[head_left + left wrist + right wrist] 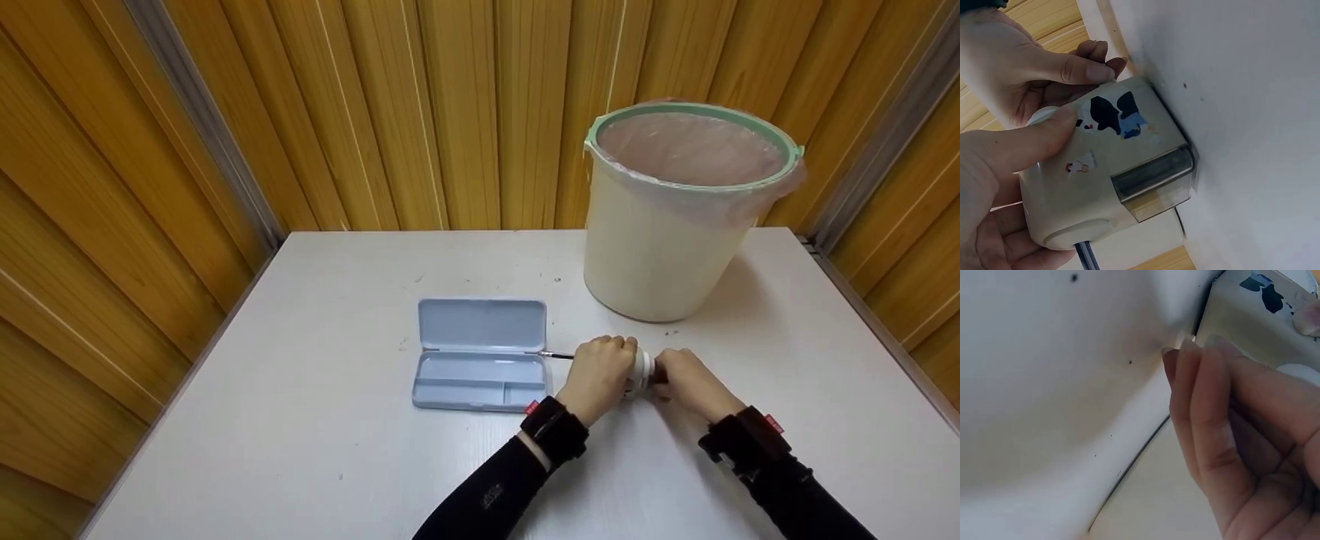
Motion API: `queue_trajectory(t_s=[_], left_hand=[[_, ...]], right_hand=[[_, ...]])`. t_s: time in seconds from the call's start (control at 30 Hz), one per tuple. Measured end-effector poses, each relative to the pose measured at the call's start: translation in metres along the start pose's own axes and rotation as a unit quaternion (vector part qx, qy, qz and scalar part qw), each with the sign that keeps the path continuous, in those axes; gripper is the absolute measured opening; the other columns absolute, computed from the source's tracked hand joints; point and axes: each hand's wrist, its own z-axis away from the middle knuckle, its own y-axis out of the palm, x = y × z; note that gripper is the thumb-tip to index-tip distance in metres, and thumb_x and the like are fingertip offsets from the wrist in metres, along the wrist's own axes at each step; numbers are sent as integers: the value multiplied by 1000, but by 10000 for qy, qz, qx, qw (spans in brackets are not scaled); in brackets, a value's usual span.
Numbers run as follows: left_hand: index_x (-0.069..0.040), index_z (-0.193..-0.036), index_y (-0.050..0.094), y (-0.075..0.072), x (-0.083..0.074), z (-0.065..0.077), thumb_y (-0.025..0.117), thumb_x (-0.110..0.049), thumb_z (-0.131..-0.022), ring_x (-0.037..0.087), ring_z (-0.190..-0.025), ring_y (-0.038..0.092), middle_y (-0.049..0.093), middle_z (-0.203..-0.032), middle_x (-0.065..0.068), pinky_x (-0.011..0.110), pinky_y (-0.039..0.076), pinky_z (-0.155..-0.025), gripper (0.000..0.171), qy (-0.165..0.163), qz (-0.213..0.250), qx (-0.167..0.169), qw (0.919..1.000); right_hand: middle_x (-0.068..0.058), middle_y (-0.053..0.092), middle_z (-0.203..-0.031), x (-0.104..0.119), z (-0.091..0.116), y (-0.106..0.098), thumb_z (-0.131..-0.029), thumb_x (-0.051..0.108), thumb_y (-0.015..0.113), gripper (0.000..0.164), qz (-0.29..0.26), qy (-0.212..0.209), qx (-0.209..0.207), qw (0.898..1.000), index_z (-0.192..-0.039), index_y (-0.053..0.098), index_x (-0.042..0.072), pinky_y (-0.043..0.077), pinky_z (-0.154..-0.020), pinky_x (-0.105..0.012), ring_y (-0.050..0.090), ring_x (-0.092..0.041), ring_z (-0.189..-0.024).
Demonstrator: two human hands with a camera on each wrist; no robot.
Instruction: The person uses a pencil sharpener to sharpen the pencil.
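Just right of the case [480, 326], the sharpener [642, 371] appears to stand on the white worktop [262, 420], in the person's left hand [600, 371]. That hand's fingers are wrapped round the body, grasping it, with the thumb pressed on the face that bears small stickers [1111, 115]. A see-through drawer [1154, 174] sits at the sharpener's lower end. From the side towards the case a dark pencil [559, 356] juts out, its outer end at the case's right edge by the hinge; whether the two touch cannot be told. On the side away from the case is the right hand [688, 381], its fingers curled and their tips drawn together close against the sharpener; whether they pinch a part of it is hidden. The case lies with its pale blue lid laid back, showing one long compartment nearest the hinge and, in front, a wide one on the left and a small one on the right. Behind the case and to its right stands a cream bin [660, 247] with a green rim and a pinkish liner [690, 150]. Beyond the case rise wood-look panels [450, 112]. Both wrists, in front of the case and to its right, wear black straps [555, 431] over dark sleeves [487, 487].
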Motion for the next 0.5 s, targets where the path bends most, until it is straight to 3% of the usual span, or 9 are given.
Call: queue_trajectory(t_s=[0.3,0.5], left_hand=[[-19,-110,71,-3,1,-1,79,-19,-77,7,-78,67,72,-92,-9,20,54,-62,34,-40,50,63,10000],[-21,-108,71,-2,-3,-1,79,-20,-78,6,-76,67,72,-91,-10,19,54,-62,32,-62,-64,99,9999]], right_hand=[[0,62,-59,2,8,0,-73,-3,76,11,-392,-388,147,9984,-68,67,3,41,-52,-19,47,-3,-54],[1,64,-60,4,14,0,-73,-5,75,11,-337,-540,56,9980,-69,68,3,43,-52,-19,47,0,-54]])
